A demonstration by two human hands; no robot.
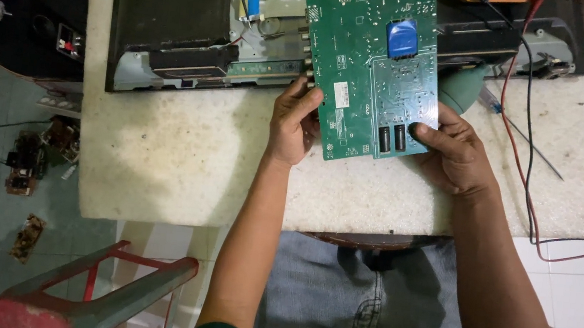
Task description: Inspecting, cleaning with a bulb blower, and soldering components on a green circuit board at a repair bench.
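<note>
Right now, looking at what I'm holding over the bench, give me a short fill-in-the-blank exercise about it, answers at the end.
1. Both hands hold a circuit board whose main colour is ____.
2. The left hand grips the board's ____ edge as seen in the head view.
3. Near the board's top sits a small ____-coloured part.
4. The right hand has its thumb lying beside two ____ rectangular parts.

Missing words: green; left; blue; black
</note>
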